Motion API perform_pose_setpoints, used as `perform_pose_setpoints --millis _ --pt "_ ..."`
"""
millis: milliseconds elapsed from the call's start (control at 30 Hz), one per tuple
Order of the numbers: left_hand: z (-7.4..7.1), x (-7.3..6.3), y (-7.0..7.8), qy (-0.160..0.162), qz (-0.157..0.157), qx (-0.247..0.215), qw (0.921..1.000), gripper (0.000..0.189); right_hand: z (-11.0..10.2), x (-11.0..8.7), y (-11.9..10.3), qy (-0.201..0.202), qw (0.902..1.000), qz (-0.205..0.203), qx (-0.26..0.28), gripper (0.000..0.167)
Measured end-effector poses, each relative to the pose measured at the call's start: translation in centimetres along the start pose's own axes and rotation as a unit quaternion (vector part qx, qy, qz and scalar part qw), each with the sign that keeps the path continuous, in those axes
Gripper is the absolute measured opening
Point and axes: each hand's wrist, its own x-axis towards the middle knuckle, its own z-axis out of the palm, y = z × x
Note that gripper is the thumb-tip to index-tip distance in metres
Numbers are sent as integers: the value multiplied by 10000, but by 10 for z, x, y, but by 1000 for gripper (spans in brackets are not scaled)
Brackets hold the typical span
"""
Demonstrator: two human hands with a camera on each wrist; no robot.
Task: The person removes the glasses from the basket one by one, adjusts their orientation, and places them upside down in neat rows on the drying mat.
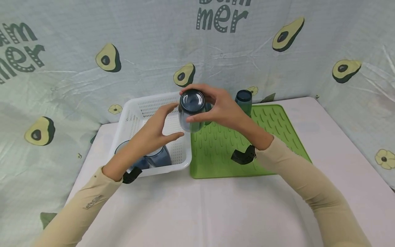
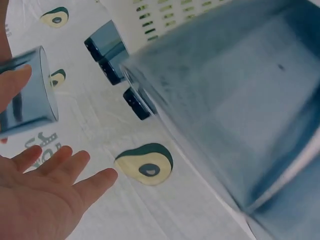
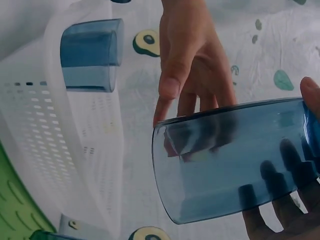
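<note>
A blue drinking glass (image 1: 192, 103) is held upside down in my right hand (image 1: 220, 106), its thick dark base facing up, above the inner edges of the basket and mat. Thumb and fingers grip it near the base; the fingers show through its wall in the right wrist view. My left hand (image 1: 151, 133) is beside the glass with fingers spread and thumb apart. In the left wrist view, that hand (image 2: 45, 200) stays clear of the held glass (image 2: 27, 97). Blue glasses (image 1: 158, 157) lie in the white basket (image 1: 186, 164), partly hidden by my left forearm.
A green ridged drying mat (image 1: 228, 154) lies right of the basket. At its back left stands an upside-down blue glass (image 1: 243, 101). Dark glass bases (image 2: 135, 104) show beyond the basket in the left wrist view. A patterned cloth (image 1: 148, 41) hangs behind the table.
</note>
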Motion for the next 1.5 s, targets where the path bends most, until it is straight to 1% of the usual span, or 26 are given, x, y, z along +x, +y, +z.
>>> perform_pose_setpoints --millis 67,167,300,433,567,733,833,1033,1267,1367,1500 --pt "-5 -6 -3 -59 -88 193 9998 86 -4 -1 0 32 9999 52 -111 67" --pt "-13 -14 -8 -207 -125 439 9987 84 -12 -5 2 90 9996 146 -229 66" --pt "-25 -24 -19 -504 -208 681 9962 84 -21 -11 5 187 9992 277 -239 66" --pt "-37 -36 -31 -851 -420 734 9928 84 -28 -17 9 281 9984 430 -228 65" --pt "-45 -47 -42 -1031 -610 698 9903 87 -33 -22 13 372 9975 511 -323 65" --pt "-51 -59 -50 -1191 -641 539 9893 91 -40 -27 15 450 9967 553 -380 65" --pt "-54 -65 -54 -1310 -644 538 9878 93 -44 -30 18 486 9965 584 -347 64" --pt "-60 -75 -67 -1347 -692 523 9871 95 -54 -39 19 657 9945 713 -394 65" --pt "-63 -85 -81 -1501 -839 511 9838 93 -64 -51 24 821 9897 1017 -586 63" --pt "-63 -87 -85 -1513 -792 545 9838 87 -70 -57 24 892 9870 1160 -661 63" --pt "-63 -89 -88 -1443 -669 556 9857 78 -79 -66 22 934 9833 1405 -683 62"
